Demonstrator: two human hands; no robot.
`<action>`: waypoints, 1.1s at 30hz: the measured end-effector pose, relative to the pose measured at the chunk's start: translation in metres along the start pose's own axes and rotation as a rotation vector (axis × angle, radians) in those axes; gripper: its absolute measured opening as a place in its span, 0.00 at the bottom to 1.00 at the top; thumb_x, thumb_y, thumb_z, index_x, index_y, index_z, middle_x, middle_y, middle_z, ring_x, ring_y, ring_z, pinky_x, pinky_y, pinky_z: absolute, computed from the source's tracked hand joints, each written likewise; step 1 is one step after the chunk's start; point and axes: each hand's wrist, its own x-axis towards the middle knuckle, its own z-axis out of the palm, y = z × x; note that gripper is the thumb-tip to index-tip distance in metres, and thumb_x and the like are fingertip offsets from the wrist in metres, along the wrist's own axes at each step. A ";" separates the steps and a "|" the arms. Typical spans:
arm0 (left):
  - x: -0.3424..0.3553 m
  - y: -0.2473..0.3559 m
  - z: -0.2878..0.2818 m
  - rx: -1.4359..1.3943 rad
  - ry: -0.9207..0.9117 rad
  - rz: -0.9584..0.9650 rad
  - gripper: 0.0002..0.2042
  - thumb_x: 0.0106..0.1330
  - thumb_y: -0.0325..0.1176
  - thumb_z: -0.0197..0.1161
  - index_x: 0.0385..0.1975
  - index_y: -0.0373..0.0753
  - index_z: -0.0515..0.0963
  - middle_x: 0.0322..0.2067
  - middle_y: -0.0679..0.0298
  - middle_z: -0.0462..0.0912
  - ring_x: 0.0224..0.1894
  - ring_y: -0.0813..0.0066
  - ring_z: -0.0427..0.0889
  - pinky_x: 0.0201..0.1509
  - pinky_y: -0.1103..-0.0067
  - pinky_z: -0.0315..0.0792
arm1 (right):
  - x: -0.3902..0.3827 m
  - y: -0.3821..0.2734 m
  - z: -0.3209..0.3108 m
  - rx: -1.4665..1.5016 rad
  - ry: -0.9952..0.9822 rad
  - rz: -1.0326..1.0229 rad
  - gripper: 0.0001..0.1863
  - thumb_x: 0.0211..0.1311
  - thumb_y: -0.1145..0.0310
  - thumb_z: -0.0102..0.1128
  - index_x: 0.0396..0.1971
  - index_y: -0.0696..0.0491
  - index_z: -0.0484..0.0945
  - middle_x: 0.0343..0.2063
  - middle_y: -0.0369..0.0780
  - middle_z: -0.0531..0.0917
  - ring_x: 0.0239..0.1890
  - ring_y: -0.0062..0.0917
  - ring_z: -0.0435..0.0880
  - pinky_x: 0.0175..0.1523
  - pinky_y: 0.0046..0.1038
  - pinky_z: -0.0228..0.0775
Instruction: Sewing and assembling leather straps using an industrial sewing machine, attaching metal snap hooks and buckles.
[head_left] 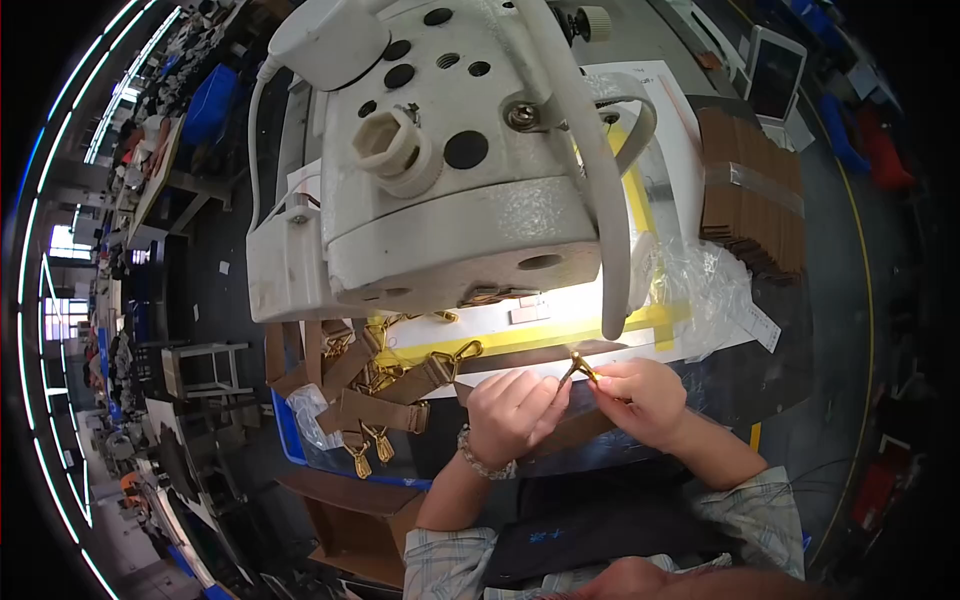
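1. Hour directions are taken from the two hands as the centre of the dial, with twelve toward the top of the view.
2. The task's thing, a small gold-coloured metal fitting [579, 366], is at the centre, raised between both hands just in front of the lit work surface; its two limbs spread apart below a narrow top.
3. The left hand [513, 412], wearing a beaded bracelet [484, 457], is closed with thumb and fingertips pinching the fitting's left limb; its other fingers are curled in.
4. The right hand [642, 402] pinches the fitting's right side between thumb and bent fingers, leaving little gap; the exact contact is partly hidden.
5. A brown flat strip [572, 432] lies at six o'clock, below the hands; whether either hand touches it cannot be told.
6. At nine o'clock lie brown straps [385, 410] with gold hooks, one hook [461, 351] pointing toward the left hand. A pair of gold clips [371, 452] hangs at half past eight.
7. A big pale machine [465, 235] stands from eleven to twelve o'clock, above a white sheet edged with yellow tape [520, 343].
8. Crumpled clear plastic [705, 295] lies at two o'clock, and a bound stack of brown cardboard [752, 190] between one and two.
9. An open cardboard box [355, 535] sits at eight o'clock.
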 end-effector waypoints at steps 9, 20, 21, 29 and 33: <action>0.003 -0.002 0.005 -0.155 -0.002 -0.097 0.08 0.48 0.26 0.64 0.17 0.38 0.69 0.13 0.62 0.66 0.14 0.66 0.68 0.18 0.76 0.63 | 0.002 -0.002 0.006 0.041 0.179 -0.351 0.14 0.43 0.80 0.66 0.33 0.56 0.74 0.30 0.41 0.80 0.24 0.31 0.78 0.26 0.27 0.69; 0.001 0.001 0.006 -0.326 -0.077 -0.211 0.06 0.51 0.27 0.61 0.23 0.33 0.70 0.18 0.57 0.69 0.19 0.60 0.71 0.23 0.74 0.66 | 0.008 -0.007 -0.002 0.383 0.039 0.021 0.16 0.44 0.82 0.61 0.35 0.53 0.75 0.32 0.39 0.79 0.34 0.32 0.78 0.41 0.28 0.70; 0.001 0.001 0.007 -0.326 -0.078 -0.210 0.06 0.51 0.27 0.61 0.23 0.33 0.70 0.18 0.57 0.69 0.19 0.60 0.71 0.23 0.74 0.66 | 0.008 -0.008 -0.002 0.383 0.040 0.022 0.16 0.44 0.82 0.61 0.35 0.53 0.75 0.32 0.39 0.79 0.34 0.32 0.78 0.41 0.28 0.70; 0.002 -0.010 -0.016 -0.710 -0.214 -0.384 0.10 0.59 0.35 0.59 0.32 0.34 0.75 0.23 0.61 0.75 0.25 0.72 0.75 0.29 0.78 0.68 | 0.012 -0.011 -0.006 0.476 0.110 0.067 0.13 0.49 0.84 0.57 0.36 0.54 0.75 0.31 0.39 0.77 0.33 0.27 0.77 0.38 0.24 0.69; -0.009 -0.029 -0.022 -1.409 0.054 -0.677 0.14 0.66 0.38 0.53 0.36 0.32 0.75 0.27 0.63 0.78 0.29 0.76 0.77 0.34 0.81 0.70 | 0.011 -0.007 -0.009 0.502 0.125 -0.010 0.12 0.50 0.85 0.55 0.36 0.55 0.74 0.31 0.38 0.77 0.32 0.24 0.77 0.37 0.23 0.68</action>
